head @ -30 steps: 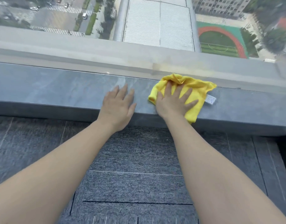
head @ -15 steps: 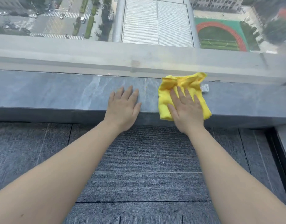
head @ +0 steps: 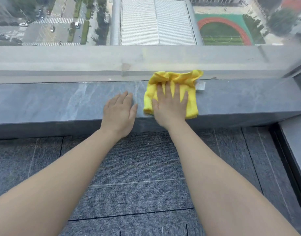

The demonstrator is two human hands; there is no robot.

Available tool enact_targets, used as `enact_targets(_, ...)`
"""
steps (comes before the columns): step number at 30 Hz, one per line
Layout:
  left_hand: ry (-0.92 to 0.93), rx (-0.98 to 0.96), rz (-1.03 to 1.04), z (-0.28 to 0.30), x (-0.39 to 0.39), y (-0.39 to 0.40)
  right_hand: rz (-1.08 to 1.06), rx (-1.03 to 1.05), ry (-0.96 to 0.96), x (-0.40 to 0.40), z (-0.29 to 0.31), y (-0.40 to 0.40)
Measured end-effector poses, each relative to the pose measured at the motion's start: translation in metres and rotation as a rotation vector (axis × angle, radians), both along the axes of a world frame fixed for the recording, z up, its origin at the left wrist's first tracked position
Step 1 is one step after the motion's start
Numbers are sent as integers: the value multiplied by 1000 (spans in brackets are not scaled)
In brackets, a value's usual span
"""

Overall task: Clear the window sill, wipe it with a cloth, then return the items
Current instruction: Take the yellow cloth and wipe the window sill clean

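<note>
A yellow cloth (head: 192, 103) with a white tag lies crumpled on the grey stone window sill (head: 52, 103), its far edge bunched against the window glass. My right hand (head: 170, 106) presses flat on the cloth with fingers spread, covering its middle. My left hand (head: 120, 113) rests flat on the bare sill just left of the cloth, fingers together, holding nothing. No other items stand on the visible stretch of sill.
The window pane (head: 146, 62) rises directly behind the sill. A wall corner and dark frame (head: 297, 79) close the sill at the right. Grey carpet tiles (head: 137, 176) cover the floor below the sill's front edge.
My right hand and the cloth have shifted on the sill, the cloth turned and bunched closer to the glass, my fingers now pointing straight ahead. My left hand stays planted beside it.
</note>
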State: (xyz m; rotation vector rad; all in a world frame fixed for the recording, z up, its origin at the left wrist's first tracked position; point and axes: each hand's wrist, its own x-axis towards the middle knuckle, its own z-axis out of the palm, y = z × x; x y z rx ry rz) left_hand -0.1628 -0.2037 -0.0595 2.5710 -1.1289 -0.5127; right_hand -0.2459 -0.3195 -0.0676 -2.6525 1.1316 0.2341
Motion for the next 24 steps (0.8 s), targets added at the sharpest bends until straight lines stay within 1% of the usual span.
enact_targets(2,15,-55,54,1,-3,-7,217,3,-28,-18,1,-3)
enact_targets(3,17,-73,58,1,-6,-12,279,19,-30,-26,2,-6)
enact_targets(6,9,-138,15,5,-14,-30,319,23,-42,-46,1,-19)
enact_targets(8,9,-145,-21,5,-21,-44,253,20,-53,-59,-2,-29)
enact_targets(11,16,-116,-80,3,-34,-62,83,7,-43,-81,-3,-53)
enact_targets(16,-39,10,-247,-1,-57,-92,-226,-13,34,-112,-4,-92)
enact_targets(20,-56,91,-319,1,-66,-111,-465,85,78,-105,1,-118)
enact_targets(22,-64,126,-339,-2,-68,-115,-530,127,73,-92,3,-124)
enact_targets(24,-82,125,-338,-6,-69,-117,-542,127,52,-80,2,-125)
